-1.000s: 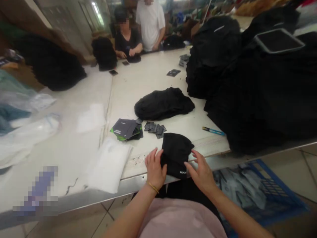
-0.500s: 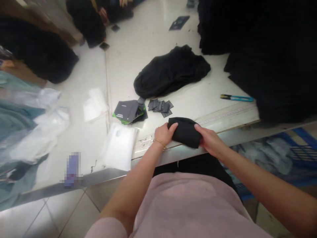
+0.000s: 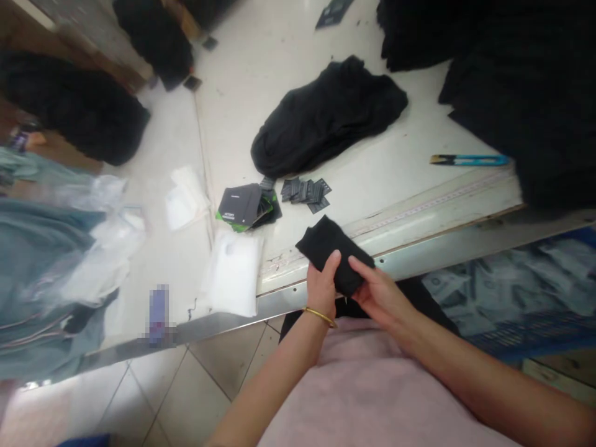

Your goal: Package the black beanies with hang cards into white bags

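A folded black garment [image 3: 333,245], a small flat rectangle of cloth, is held just over the table's front edge. My left hand [image 3: 322,282], with a gold bangle at the wrist, grips its lower left side, thumb on top. On its lower right end my right hand [image 3: 379,288] is closed, thumb above and fingers underneath. Beyond the hands lie small dark tags [image 3: 305,192] and a stack of grey and green printed cards [image 3: 242,206]. A pile of white plastic bags [image 3: 236,273] rests left of my left hand.
Behind the tags lies a heap of black cloth [image 3: 326,121]. Blue thread snips [image 3: 469,161] and larger black piles [image 3: 521,118] are on the right. A blue crate [image 3: 521,329] with clear packets stands below the edge. Grey-green cloth [image 3: 37,267] lies far left.
The garment has turned so that its left end points up and away, and it sits nearer my body. My left hand has moved closer to the right hand. The view has shifted slightly.
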A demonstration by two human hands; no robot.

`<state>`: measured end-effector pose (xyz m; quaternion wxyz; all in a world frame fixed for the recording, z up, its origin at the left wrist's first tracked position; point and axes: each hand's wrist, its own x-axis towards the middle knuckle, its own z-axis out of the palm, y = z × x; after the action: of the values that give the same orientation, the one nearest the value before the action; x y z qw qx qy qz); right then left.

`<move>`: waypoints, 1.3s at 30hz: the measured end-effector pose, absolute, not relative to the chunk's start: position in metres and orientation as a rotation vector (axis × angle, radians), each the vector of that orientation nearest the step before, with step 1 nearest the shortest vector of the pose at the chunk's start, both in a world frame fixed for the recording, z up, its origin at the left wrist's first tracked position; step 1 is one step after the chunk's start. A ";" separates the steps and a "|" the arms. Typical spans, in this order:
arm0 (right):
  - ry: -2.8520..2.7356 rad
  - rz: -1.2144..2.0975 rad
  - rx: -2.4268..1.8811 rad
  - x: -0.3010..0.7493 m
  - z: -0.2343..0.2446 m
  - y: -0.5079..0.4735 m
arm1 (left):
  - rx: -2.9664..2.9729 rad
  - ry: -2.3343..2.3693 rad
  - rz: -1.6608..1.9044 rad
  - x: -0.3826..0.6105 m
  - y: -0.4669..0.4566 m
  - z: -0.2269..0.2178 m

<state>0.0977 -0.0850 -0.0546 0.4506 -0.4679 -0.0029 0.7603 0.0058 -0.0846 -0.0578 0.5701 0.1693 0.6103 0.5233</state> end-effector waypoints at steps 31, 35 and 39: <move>-0.620 2.030 -1.183 0.124 -0.071 -0.062 | 1.639 2.485 0.250 -0.221 0.082 -0.016; -0.623 2.076 -1.163 0.129 -0.069 -0.058 | 1.860 2.704 0.325 -0.214 0.072 -0.014; -0.636 2.103 -1.149 0.133 -0.069 -0.057 | 1.937 2.811 0.383 -0.204 0.065 -0.013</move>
<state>0.1328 -0.0568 -0.0694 0.3250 -0.4381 -0.2426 0.8022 -0.2036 0.0654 -0.0135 -0.1462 0.5577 0.8096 0.1104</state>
